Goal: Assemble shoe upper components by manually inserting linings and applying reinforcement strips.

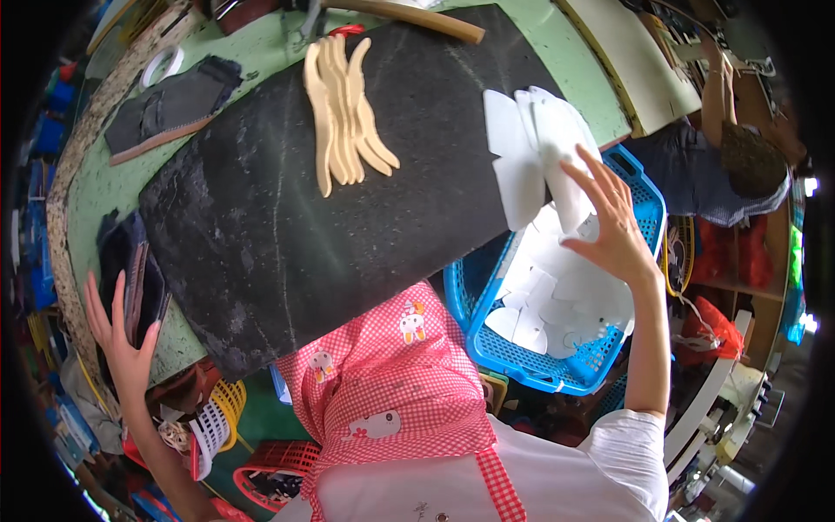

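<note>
My left hand (127, 341) is at the left edge of the table, fingers spread, beside a stack of folded dark cloth-like pieces (132, 283). Whether its fingertips touch them I cannot tell. My right hand (617, 228) reaches over the right end of the black board (348, 235), thumb and fingers apart. Its fingertips are at the edge of a fanned group of thin white curved pieces (517, 165). Below it, a blue plastic basket (557, 383) holds many more white pieces (565, 300). Several wavy cream strips (337, 113) lie side by side on the board.
A wooden handle (417, 17) lies across the board's far edge. Farther left are a dark grey piece with a brown edge (170, 104) and a white tape roll (162, 65). Yellow-and-white (217, 426) and red (274, 474) baskets stand below left. Another person (704, 165) is at far right.
</note>
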`<act>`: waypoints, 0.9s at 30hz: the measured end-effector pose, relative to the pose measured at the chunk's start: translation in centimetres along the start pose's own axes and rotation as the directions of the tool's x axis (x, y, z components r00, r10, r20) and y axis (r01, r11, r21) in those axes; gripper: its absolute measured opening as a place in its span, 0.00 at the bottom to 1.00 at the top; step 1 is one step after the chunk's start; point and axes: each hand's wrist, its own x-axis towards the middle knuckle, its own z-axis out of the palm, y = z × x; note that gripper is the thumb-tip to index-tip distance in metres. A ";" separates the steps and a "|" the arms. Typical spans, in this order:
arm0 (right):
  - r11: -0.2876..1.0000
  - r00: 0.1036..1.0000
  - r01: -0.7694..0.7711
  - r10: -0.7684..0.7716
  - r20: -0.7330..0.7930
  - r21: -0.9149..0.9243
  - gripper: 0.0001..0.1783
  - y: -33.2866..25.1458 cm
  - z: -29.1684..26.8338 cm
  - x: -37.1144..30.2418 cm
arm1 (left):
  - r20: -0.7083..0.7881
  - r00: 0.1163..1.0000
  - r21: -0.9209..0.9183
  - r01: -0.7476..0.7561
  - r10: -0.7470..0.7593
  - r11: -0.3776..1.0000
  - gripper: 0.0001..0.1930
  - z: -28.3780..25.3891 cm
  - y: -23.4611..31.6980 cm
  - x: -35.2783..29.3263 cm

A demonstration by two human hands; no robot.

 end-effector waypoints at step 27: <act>0.719 0.876 -0.292 -0.064 0.478 0.631 0.15 4.0 -1.1 5.3 | -0.504 0.709 -0.691 -0.673 0.492 0.262 0.31 4.0 39.3 15.0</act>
